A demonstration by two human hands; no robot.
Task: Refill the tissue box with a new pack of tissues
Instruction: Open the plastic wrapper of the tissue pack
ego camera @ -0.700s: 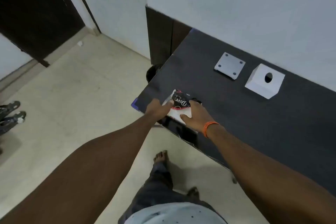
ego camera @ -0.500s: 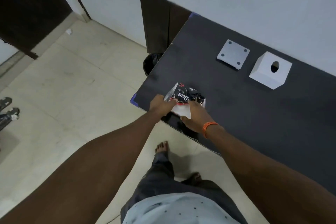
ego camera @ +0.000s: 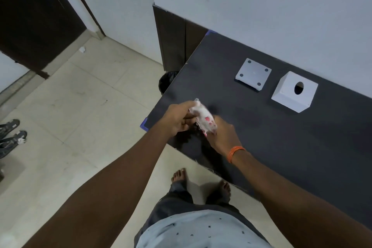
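The tissue pack (ego camera: 203, 118), white with red and dark print, is blurred and lifted over the near left corner of the black table (ego camera: 281, 147). My left hand (ego camera: 178, 119) grips its left end and my right hand (ego camera: 222, 137) grips its right end. The white cube tissue box (ego camera: 292, 95) with a round hole on top stands at the back of the table, well apart from my hands. Its flat grey base plate (ego camera: 252, 73), with four dark dots, lies just left of it.
A black bin (ego camera: 168, 81) stands on the tiled floor at the table's left edge, beside a dark cabinet (ego camera: 175, 42). Shoes (ego camera: 12, 137) lie at the far left. My bare feet (ego camera: 201, 181) are below the table's front edge.
Both hands lifted the pack off the table and turned it; its dark printed face now shows mostly white. The view shifted slightly toward the table.
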